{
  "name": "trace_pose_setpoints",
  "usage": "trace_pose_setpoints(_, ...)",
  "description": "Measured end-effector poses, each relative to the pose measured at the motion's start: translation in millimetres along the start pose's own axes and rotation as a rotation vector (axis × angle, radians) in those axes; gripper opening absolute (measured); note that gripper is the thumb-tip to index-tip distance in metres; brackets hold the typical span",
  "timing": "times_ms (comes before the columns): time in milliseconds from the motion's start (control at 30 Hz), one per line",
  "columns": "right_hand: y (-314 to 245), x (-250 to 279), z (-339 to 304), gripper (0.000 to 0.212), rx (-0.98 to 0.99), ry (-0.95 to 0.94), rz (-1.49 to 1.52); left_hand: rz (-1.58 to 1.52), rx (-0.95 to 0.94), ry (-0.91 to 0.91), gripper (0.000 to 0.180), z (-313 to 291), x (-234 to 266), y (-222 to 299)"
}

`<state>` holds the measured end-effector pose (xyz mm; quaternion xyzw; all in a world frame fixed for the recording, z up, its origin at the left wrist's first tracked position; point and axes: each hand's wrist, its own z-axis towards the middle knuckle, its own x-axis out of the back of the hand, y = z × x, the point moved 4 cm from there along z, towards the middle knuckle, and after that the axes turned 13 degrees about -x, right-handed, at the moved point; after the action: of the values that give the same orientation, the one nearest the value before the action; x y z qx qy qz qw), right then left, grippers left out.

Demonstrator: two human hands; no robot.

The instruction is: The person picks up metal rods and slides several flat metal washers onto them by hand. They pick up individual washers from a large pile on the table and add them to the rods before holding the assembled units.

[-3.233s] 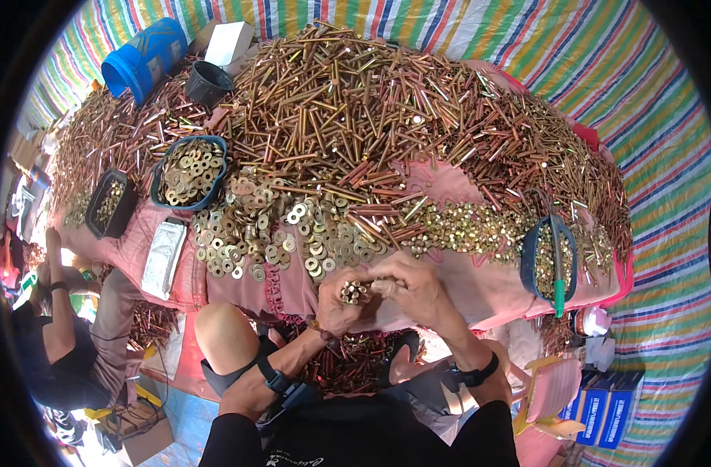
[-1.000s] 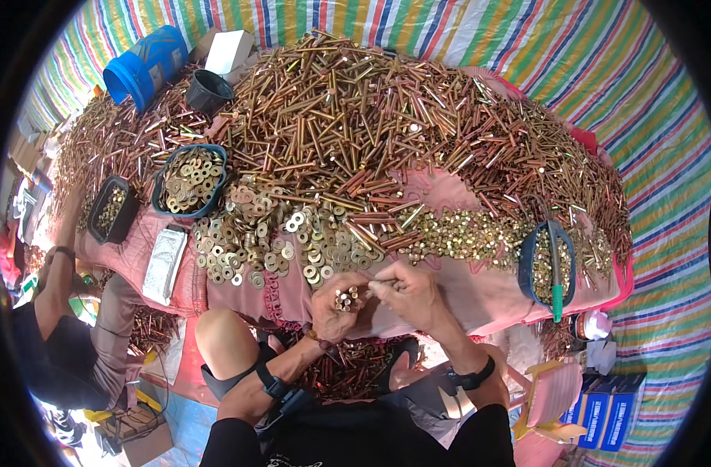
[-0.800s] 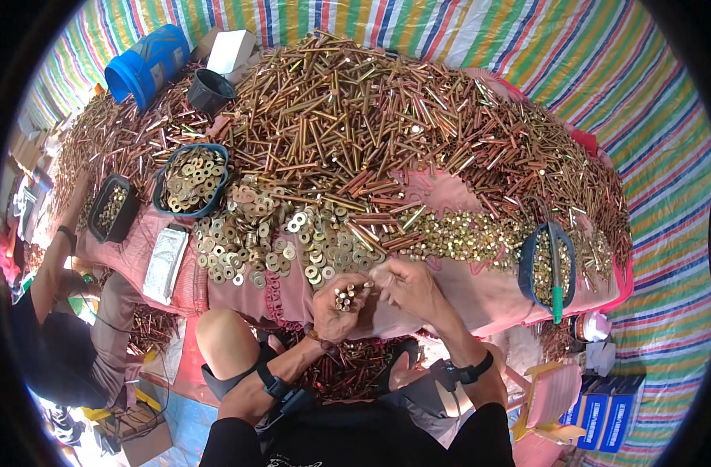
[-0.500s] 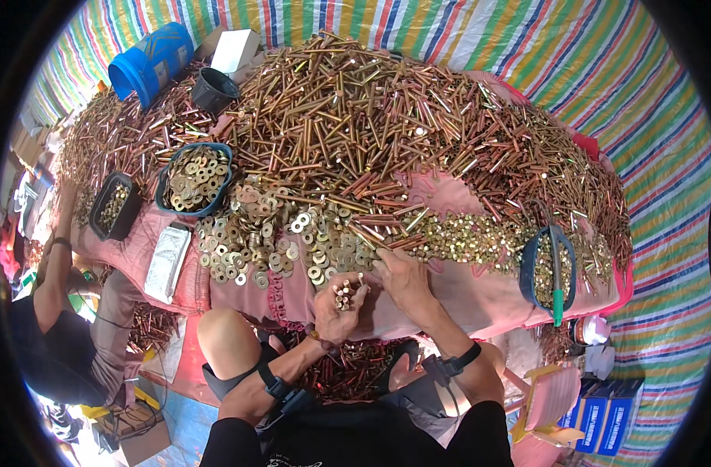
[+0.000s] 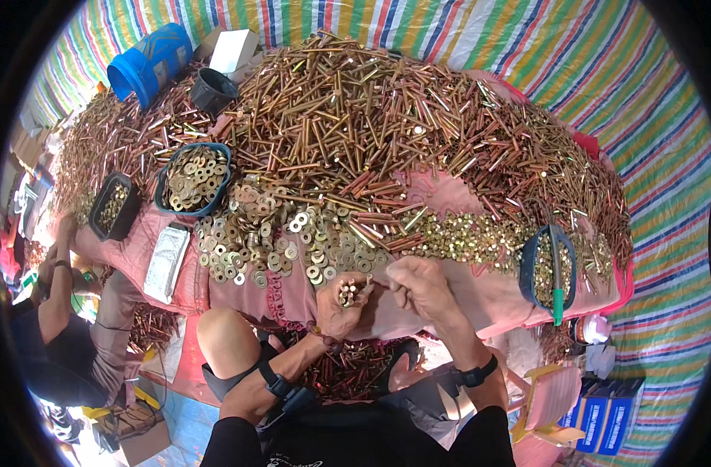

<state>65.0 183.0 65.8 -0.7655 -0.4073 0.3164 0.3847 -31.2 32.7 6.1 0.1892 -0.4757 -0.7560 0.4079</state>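
A bundle of metal bolts (image 5: 346, 296) stands end-up in my left hand (image 5: 336, 315), whose fingers wrap round it above the near edge of the pink cloth. Just to the right is my right hand (image 5: 421, 286), fingers curled in and thumb pressed to them; whatever they pinch is too small to make out. Beyond both hands lie loose flat washers (image 5: 324, 245), a strip of small brass-coloured nuts (image 5: 464, 237), and a large heap of long golden-pink bolts (image 5: 340, 124).
A blue basket of washers (image 5: 231, 175) and a black tray of nuts (image 5: 94, 214) sit left. At right stands a blue basket (image 5: 524, 272) with a green-ended tool (image 5: 558, 303) across it. Another person's arm (image 5: 56, 288) reaches in at far left.
My right hand has drawn back from the edge of the washers, toward me and slightly right, its fingers curling in. The left hand keeps the bundle, tilted slightly differently.
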Motion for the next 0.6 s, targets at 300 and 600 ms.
trace_pose_setpoints(300, -3.2, -11.7, -5.5, 0.031, -0.022, 0.146, -0.294, 0.027, -0.115, -0.015, 0.022, -4.0, -0.7, -16.9)
trace_pose_setpoints(600, -9.8, 58.7, 21.4, 0.048, 0.205, 0.784, -0.947, -0.092, -0.003, 0.041, 0.022, -9.7, -5.7, -26.3)
